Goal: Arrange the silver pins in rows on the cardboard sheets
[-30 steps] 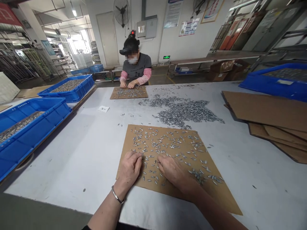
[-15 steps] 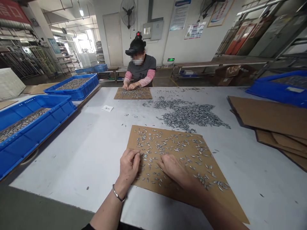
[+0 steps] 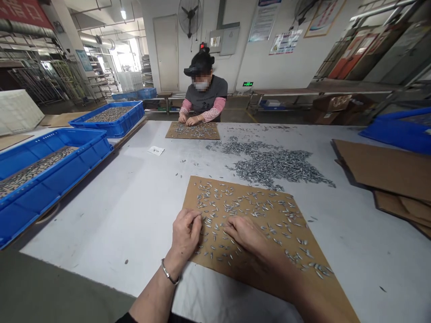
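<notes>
A sheet of brown cardboard (image 3: 279, 287) lies on the white table, strewn with many small silvery, pointed oval pieces (image 3: 232, 208). At its left edge is my left hand (image 3: 186, 231), thumb and forefinger pinched and a bracelet on the wrist. Over the middle of the sheet, my right hand (image 3: 245, 231) has its fingers curled and the thumb and fingertips pressed together, close to several pieces. Whatever either pinch holds is too small or hidden to tell. Beyond the sheet spreads a big loose heap of the same pieces (image 3: 276, 163).
Across the white table (image 3: 111, 215), a co-worker (image 3: 205, 96) bends over another cardboard sheet (image 3: 175, 136) with pieces. Blue crates (image 3: 90, 152) stand left. Stacked cardboard (image 3: 380, 168) and a blue crate (image 3: 387, 130) are at right. A small white paper (image 3: 156, 151) lies beyond my sheet.
The whole view has shifted slightly, so the table and sheet appear farther right. Both hands stay over about the same parts of the sheet, with small finger movements.
</notes>
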Demonstrator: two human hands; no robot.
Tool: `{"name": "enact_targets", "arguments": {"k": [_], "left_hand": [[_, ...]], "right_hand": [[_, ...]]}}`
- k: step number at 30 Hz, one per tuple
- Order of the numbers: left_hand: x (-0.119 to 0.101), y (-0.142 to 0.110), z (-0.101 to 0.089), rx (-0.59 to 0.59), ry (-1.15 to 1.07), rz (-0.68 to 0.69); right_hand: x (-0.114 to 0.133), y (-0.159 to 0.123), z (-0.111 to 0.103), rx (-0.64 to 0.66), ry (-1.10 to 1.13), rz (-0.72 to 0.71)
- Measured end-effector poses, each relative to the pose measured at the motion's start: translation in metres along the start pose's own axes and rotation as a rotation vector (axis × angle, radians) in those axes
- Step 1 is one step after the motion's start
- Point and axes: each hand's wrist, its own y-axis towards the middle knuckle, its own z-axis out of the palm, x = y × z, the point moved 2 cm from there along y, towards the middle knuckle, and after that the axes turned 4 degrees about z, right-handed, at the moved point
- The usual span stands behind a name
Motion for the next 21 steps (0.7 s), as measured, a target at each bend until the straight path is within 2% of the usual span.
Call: {"name": "enact_targets", "arguments": {"k": [5,8,11,16,18,21], "left_hand": [[0.004,0.0,0.0,-0.018,-0.001,-0.055],[0.005,0.001,-0.001,-0.016,-0.005,-0.088],[0.005,0.001,-0.002,-0.01,-0.009,-0.116],[0.005,0.002,-0.001,-0.009,-0.016,-0.121],[0.004,0.001,0.0,-0.008,-0.017,-0.119],[0.004,0.001,0.001,-0.009,-0.015,-0.118]], "right_hand": [[-0.005,0.006,-0.016,-0.044,0.029,-0.018],[-0.003,0.01,-0.012,0.015,-0.044,-0.091],[-0.001,0.012,-0.003,0.021,-0.112,-0.129],[-0.007,0.006,0.0,0.044,-0.178,-0.073],[-0.008,0.005,-0.003,0.064,-0.143,-0.047],[-0.004,0.008,-0.008,0.024,-0.082,-0.066]]}}
